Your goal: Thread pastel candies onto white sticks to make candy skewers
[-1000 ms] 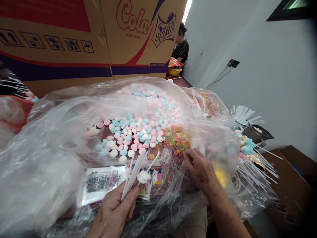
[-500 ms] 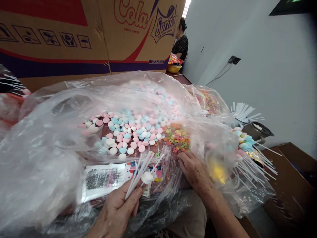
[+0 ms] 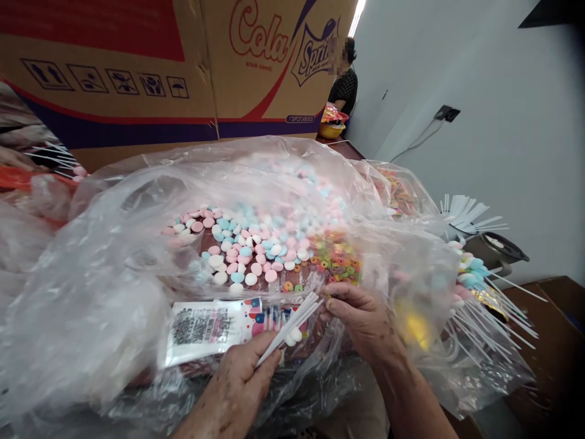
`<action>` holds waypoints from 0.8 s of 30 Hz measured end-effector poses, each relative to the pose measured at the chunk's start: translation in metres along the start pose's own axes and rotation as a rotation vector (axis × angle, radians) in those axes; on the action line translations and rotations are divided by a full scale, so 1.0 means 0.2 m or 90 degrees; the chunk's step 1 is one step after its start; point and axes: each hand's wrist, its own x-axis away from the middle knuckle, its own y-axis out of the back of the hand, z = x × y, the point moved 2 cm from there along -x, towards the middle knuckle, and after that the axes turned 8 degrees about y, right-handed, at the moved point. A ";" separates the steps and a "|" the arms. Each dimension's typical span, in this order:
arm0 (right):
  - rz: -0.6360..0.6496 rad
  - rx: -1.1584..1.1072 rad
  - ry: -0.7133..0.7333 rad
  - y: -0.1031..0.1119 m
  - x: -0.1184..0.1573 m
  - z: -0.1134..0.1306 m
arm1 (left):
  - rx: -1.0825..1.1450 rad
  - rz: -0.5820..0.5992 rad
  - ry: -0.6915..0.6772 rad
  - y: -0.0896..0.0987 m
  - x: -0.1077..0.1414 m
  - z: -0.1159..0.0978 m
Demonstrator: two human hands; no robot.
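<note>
My left hand [image 3: 240, 381] is closed round a bunch of white plastic sticks [image 3: 292, 326] that point up and to the right. A white candy piece [image 3: 293, 336] sits on a stick beside the bunch. At the stick tips, my right hand [image 3: 363, 320] pinches a tiny yellowish ring candy [image 3: 328, 297], mostly hidden by its fingers. Just beyond lie small coloured ring candies [image 3: 340, 268] in a heap. Left of them spread pink, blue and white round candies [image 3: 249, 259]. A printed white packet [image 3: 205, 329] lies behind my left hand.
Clear plastic sheeting [image 3: 105, 292] covers and surrounds much of the work surface. A large cardboard box [image 3: 274, 85] stands behind. On the right are finished candy sticks [image 3: 489, 292], a grey container [image 3: 496, 247] and more white sticks [image 3: 466, 210]. A person [image 3: 345, 88] sits farther back.
My right hand has lifted from the ring candies and come to the stick tips. My left hand has tilted the sticks rightward, towards it. The view has shifted slightly left.
</note>
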 end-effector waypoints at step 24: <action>0.257 0.268 0.151 0.01 -0.01 0.10 | 0.030 0.022 -0.005 0.09 0.02 -0.01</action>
